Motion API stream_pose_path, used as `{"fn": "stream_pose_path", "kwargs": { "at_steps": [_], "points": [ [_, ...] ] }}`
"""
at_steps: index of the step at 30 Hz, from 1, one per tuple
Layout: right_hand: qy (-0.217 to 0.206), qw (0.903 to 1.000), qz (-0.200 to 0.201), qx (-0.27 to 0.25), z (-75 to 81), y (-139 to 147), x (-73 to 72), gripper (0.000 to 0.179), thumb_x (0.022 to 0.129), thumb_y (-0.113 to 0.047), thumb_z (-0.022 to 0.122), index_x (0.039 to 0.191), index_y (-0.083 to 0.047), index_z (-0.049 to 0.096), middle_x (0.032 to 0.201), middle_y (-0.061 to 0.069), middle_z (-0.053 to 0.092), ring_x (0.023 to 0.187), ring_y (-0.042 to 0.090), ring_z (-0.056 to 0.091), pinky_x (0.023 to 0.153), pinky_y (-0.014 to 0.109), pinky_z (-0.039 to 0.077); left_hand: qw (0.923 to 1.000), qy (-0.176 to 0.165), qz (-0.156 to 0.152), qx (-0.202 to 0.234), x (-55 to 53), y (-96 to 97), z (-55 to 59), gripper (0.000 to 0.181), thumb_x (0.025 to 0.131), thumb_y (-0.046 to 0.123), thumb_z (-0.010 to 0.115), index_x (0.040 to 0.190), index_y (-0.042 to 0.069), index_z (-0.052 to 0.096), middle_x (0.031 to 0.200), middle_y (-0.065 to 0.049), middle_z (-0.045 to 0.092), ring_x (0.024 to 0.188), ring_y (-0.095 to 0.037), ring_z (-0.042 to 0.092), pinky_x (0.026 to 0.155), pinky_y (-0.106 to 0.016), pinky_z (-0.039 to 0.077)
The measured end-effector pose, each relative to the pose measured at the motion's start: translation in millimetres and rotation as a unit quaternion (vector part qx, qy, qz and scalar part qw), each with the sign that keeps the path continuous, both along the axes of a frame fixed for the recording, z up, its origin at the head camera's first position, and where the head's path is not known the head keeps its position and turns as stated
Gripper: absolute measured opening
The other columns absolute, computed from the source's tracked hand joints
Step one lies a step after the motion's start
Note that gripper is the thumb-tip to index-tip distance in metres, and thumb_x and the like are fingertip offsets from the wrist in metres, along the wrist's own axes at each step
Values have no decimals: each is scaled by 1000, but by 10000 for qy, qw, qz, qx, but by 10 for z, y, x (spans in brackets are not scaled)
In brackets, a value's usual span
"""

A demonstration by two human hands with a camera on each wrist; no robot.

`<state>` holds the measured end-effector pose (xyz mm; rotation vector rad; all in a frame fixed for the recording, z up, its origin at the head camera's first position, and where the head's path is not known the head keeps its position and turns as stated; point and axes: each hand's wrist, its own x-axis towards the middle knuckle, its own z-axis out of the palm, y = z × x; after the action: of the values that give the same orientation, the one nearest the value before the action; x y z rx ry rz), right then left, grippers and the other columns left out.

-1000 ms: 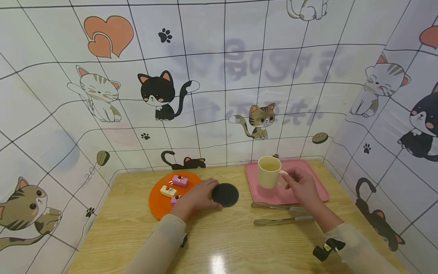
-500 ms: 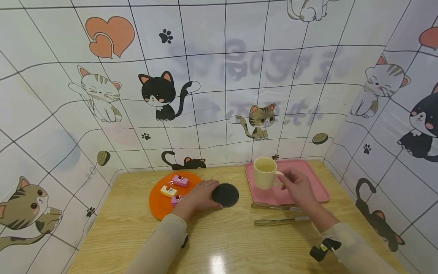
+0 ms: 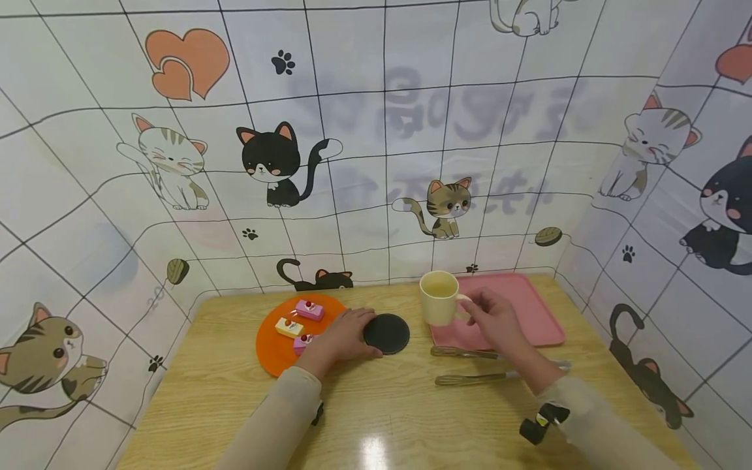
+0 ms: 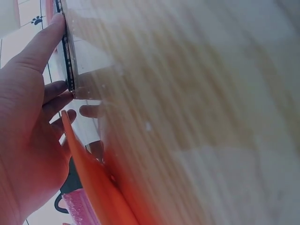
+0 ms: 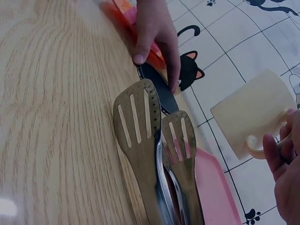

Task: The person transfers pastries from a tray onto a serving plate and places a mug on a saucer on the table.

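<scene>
My right hand [image 3: 495, 321] pinches the handle of a pale yellow mug [image 3: 437, 307]. The mug is upright, over the left edge of a pink tray [image 3: 511, 294]; in the right wrist view the mug [image 5: 255, 117] is raised above the tray. On the table to the left lies a round black coaster [image 3: 388, 334]. My left hand [image 3: 346, 334] holds the coaster's left side, thumb at the near edge and fingers at the far edge. The left wrist view shows the coaster [image 4: 67, 51] edge-on, with thumb and fingertips against it.
An orange plate [image 3: 270, 343] with small toy cakes [image 3: 289, 328] stands left, partly behind my left hand. Two utensils with slotted metal heads [image 3: 464, 380] lie in front of the tray, under my right forearm. A cat-patterned wall covering [image 3: 364, 248] closes off the table's back.
My right hand has carried the mug left, from over the tray to its left edge, closer to the coaster. My left hand and the coaster have stayed put.
</scene>
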<state>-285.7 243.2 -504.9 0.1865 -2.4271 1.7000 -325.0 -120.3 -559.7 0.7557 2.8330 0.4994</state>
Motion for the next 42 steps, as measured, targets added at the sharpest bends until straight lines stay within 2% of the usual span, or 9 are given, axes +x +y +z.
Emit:
{"fn": "stream_pose_path", "kwargs": {
  "at_steps": [2,4,8,15,24,29,34,38,42],
  "points": [
    [-47,10000,20,-20,-9,-33,-11,19,108,-17,75,112,1,72,97,13,72,80,29,73,68,33,64,10000,21,8,23,0,-1,-3,97,86,59,91,164,15,52,171,-5,49,159,-33,41,137,-52,19],
    [-105,9999,45,-49,-20,-61,-19,19,108,-18,75,113,1,72,100,19,72,79,23,72,69,36,65,10000,48,5,32,-3,1,-5,97,86,58,92,164,15,53,170,-5,50,158,-34,43,137,-52,19],
    [-116,9997,148,-157,-57,-118,-42,20,108,-18,75,112,1,72,101,25,70,78,21,71,69,35,65,10000,47,8,77,-6,3,7,97,86,58,92,163,14,54,169,-6,51,157,-34,44,137,-53,19],
    [5,9991,301,-282,-112,-236,-75,17,108,-13,75,110,3,72,97,22,70,79,27,72,69,35,66,9999,37,26,117,-18,-8,-7,98,86,59,92,164,13,53,169,-5,51,159,-31,41,137,-52,19],
    [31,9976,510,-470,-187,-425,-88,15,108,-12,74,110,3,72,93,19,67,78,23,69,68,28,64,9998,29,67,169,-23,-2,-15,97,85,57,94,161,11,55,167,-7,53,159,-32,42,137,-52,19],
    [128,9958,716,-562,-197,-533,-76,15,108,-11,74,109,3,73,97,28,67,80,29,69,69,30,64,9998,123,47,179,-26,-1,-20,97,84,57,94,160,11,57,166,-7,55,157,-32,43,136,-52,22],
    [40,9955,789,-514,-233,-617,-63,15,109,-15,74,109,1,73,99,24,70,81,34,70,70,35,65,9996,148,18,232,-28,-4,-24,94,83,57,94,158,12,59,164,-7,56,156,-32,45,136,-53,23],
    [-153,9944,819,-653,-257,-684,-45,14,108,-14,74,110,0,73,97,29,68,78,38,68,59,30,60,9997,132,24,226,-31,-1,-33,93,84,58,94,157,14,59,164,-6,56,156,-30,45,136,-52,22],
    [-429,9934,752,-748,-273,-750,-27,14,107,-15,76,110,-2,72,92,23,66,79,40,68,52,24,52,9996,142,35,238,-31,4,-34,93,84,57,94,157,12,59,164,-7,57,156,-31,45,136,-53,23]
  ]
}}
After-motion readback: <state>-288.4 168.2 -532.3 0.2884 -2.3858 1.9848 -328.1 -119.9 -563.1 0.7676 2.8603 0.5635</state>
